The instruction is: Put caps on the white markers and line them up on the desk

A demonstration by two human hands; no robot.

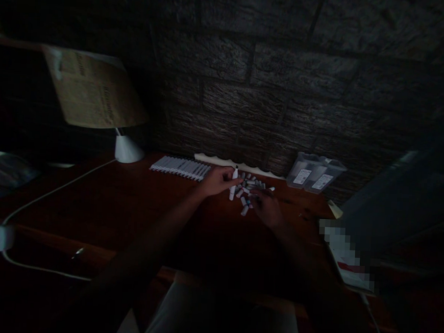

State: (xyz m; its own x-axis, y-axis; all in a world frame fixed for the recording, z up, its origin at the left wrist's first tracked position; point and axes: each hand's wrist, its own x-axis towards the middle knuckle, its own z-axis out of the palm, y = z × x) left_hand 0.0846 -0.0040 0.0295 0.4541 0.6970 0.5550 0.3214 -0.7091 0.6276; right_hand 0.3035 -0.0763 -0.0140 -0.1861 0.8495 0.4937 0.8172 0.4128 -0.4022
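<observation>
My left hand point(220, 180) is closed around a white marker point(233, 186), held upright with its dark tip uncovered at the top. Just to the right, my right hand point(266, 205) reaches in at the heap of loose marker caps point(250, 181), fingers bent. Whether it pinches one of these caps is too dark and small to make out. Several short pale caps lie scattered between and behind both hands. To the left of my left hand, a row of white markers point(180, 167) lies side by side on the wooden table point(132, 207).
Two clear plastic cases point(315, 173) with white labels stand against the brick wall. A lamp point(128, 150) with a newsprint shade is at the left, its white cord point(59, 191) running over the table edge. A wavy pale strip point(240, 164) lies along the wall.
</observation>
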